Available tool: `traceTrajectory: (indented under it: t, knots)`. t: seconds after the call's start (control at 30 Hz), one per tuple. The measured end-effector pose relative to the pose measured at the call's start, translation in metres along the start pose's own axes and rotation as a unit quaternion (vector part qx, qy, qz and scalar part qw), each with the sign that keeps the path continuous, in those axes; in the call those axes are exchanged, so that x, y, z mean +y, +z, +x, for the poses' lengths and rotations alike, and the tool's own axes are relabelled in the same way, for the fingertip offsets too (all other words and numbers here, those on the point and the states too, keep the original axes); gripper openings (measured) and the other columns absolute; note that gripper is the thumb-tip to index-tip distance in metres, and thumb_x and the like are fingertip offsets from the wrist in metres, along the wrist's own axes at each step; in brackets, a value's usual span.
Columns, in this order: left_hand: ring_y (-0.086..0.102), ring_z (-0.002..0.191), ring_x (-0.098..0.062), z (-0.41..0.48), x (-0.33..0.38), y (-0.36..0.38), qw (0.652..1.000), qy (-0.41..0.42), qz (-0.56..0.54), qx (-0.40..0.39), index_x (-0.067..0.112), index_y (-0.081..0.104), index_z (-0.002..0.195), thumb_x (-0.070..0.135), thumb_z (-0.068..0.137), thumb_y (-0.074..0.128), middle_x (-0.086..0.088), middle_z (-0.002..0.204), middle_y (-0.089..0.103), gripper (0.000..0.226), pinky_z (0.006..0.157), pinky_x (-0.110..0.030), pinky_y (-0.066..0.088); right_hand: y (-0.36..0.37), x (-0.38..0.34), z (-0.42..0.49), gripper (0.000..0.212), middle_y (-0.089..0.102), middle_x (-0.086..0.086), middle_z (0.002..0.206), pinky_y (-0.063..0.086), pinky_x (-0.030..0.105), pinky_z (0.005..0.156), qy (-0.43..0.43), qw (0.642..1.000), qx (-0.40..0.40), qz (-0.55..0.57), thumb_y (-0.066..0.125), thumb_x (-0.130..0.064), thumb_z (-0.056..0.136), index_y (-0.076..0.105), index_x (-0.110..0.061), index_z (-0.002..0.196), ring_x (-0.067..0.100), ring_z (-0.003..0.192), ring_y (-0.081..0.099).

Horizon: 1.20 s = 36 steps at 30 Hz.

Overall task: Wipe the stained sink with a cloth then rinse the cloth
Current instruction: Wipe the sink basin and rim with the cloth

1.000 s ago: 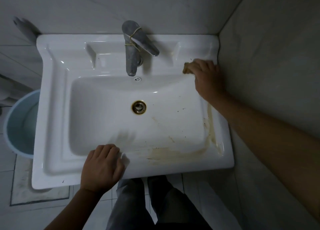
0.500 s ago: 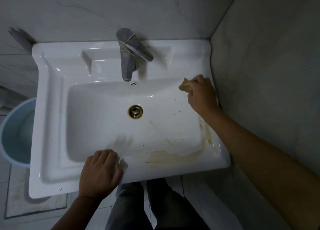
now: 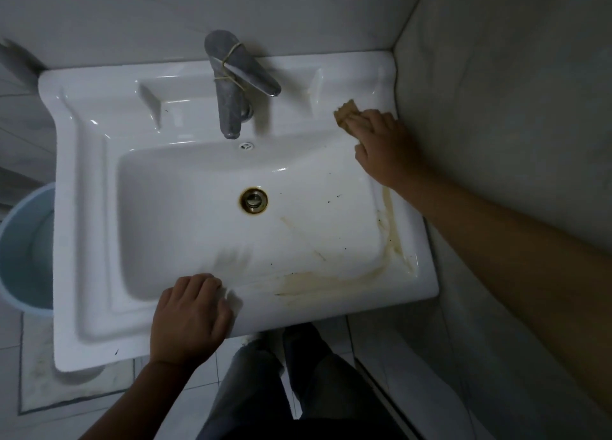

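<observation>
- On my feed the right hand [image 3: 381, 144] is at the back right corner of the sink [image 3: 86, 207], on the flat ledge next to the side wall.
- Its fingers [image 3: 359, 120] lie fairly straight over the cloth [image 3: 344, 113] and press it down on the ledge; a tan corner of the cloth sticks out past the fingertips toward the faucet [image 3: 228, 85].
- The left hand [image 3: 188, 320] rests on the front rim, left of centre, with its fingers [image 3: 198, 285] curled over the inner edge of the basin.
- A yellow-brown stain [image 3: 314, 282] runs along the front rim and up the right rim (it reaches almost to the right wrist), with thin streaks and dark specks inside the basin.
- The drain [image 3: 254, 200] sits mid-basin with a brownish ring round it.
- The faucet has a rubber band [image 3: 231, 63] wound round its handle.
- A light blue bucket [image 3: 23, 250] stands on the floor just left of the sink, partly under its edge.
</observation>
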<state>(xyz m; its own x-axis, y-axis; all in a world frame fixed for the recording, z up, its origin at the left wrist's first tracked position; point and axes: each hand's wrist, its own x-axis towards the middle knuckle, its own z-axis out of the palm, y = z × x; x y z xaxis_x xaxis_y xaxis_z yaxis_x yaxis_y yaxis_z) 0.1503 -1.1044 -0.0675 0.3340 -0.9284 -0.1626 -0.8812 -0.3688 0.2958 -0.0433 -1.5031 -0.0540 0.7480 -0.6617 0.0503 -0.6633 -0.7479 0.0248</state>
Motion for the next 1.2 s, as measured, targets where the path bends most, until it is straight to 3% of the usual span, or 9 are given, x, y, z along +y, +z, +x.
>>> traceTrajectory:
  t: [0.23,0.37,0.53,0.73,0.87,1.03,1.2]
  knots:
    - [0.056,0.080,-0.028,-0.001,0.001,-0.002,1.000,0.009,0.000,0.009,0.011,0.063,0.091,0.041,0.090,0.040,-0.007,0.090,0.065,0.038,0.068,-0.034,0.036,-0.007,-0.018,-0.077,0.053,0.057,0.010,0.130,0.046,0.044,0.093,0.022,0.999,-0.031,0.029,0.052,-0.009,0.082,0.058,-0.017,0.134,0.035,0.112,0.054]
    - [0.054,0.080,-0.026,-0.003,-0.002,0.003,1.000,0.011,0.005,0.003,0.011,0.062,0.093,0.042,0.092,0.041,-0.007,0.092,0.064,0.037,0.069,-0.033,0.035,-0.014,-0.033,-0.128,0.052,0.055,0.010,0.134,0.043,0.041,0.088,0.043,0.998,-0.052,0.015,0.052,-0.015,0.085,0.056,-0.018,0.137,0.033,0.114,0.054]
    - [0.055,0.083,-0.030,-0.004,-0.003,0.005,1.000,0.007,0.003,0.014,0.010,0.062,0.093,0.038,0.093,0.042,-0.009,0.093,0.065,0.035,0.071,-0.038,0.042,-0.011,-0.055,-0.190,0.053,0.051,0.014,0.140,0.047,0.046,0.095,0.099,0.992,-0.069,0.028,0.049,-0.022,0.091,0.049,-0.016,0.143,0.034,0.114,0.051]
    - [0.057,0.090,-0.033,-0.006,-0.005,0.001,0.999,0.006,-0.033,0.020,0.008,0.065,0.101,0.034,0.093,0.043,-0.012,0.102,0.067,0.035,0.075,-0.041,0.045,-0.009,-0.099,-0.227,0.048,0.057,0.017,0.129,0.049,0.047,0.083,0.212,0.975,-0.038,0.059,0.049,-0.023,0.091,0.056,-0.015,0.138,0.037,0.105,0.055]
    - [0.058,0.097,-0.029,-0.014,-0.017,-0.011,0.996,0.066,-0.066,0.006,0.011,0.063,0.110,0.040,0.094,0.044,-0.009,0.111,0.065,0.039,0.080,-0.041,0.046,-0.014,-0.140,-0.221,0.040,0.060,0.017,0.116,0.046,0.045,0.081,0.285,0.957,-0.041,0.044,0.056,-0.018,0.089,0.062,-0.016,0.129,0.036,0.098,0.057]
    - [0.059,0.093,-0.028,-0.033,-0.063,-0.027,0.994,0.109,-0.012,0.007,0.012,0.063,0.107,0.041,0.093,0.045,-0.006,0.109,0.066,0.037,0.081,-0.039,0.041,-0.023,-0.222,-0.208,0.045,0.058,0.007,0.117,0.041,0.043,0.087,0.219,0.967,-0.037,0.128,0.039,-0.024,0.088,0.061,-0.024,0.127,0.029,0.103,0.053]
    - [0.059,0.094,-0.030,-0.037,-0.080,-0.028,0.994,0.106,0.013,0.002,0.009,0.063,0.108,0.041,0.093,0.041,-0.010,0.108,0.066,0.042,0.082,-0.040,0.041,-0.020,-0.332,-0.176,0.045,0.057,0.006,0.120,0.036,0.039,0.092,0.123,0.974,-0.048,0.187,0.057,-0.023,0.086,0.058,-0.026,0.130,0.027,0.107,0.050]
